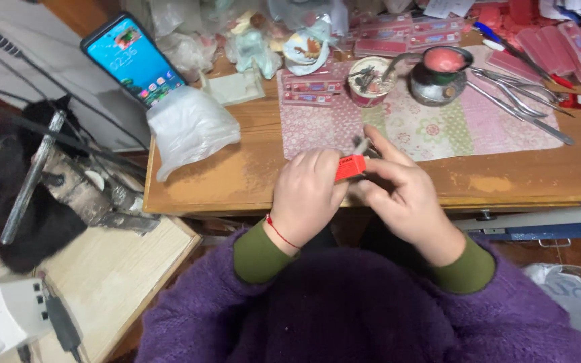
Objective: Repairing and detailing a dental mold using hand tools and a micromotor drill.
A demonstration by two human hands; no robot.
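Note:
My left hand is closed around a small red block-shaped piece just over the front edge of the wooden table. My right hand meets it from the right, its fingers pinching a thin grey metal tool whose tip pokes up above the red piece. Both hands touch each other at the red piece. Purple knitted sleeves with green cuffs cover my forearms, and a red thread sits on my left wrist.
A pink patterned mat lies behind the hands, bearing a small cup of tools, a dark pot with a red top and metal tweezers and pliers. A white plastic bag and a propped phone stand left; red flat packs lie at the back right.

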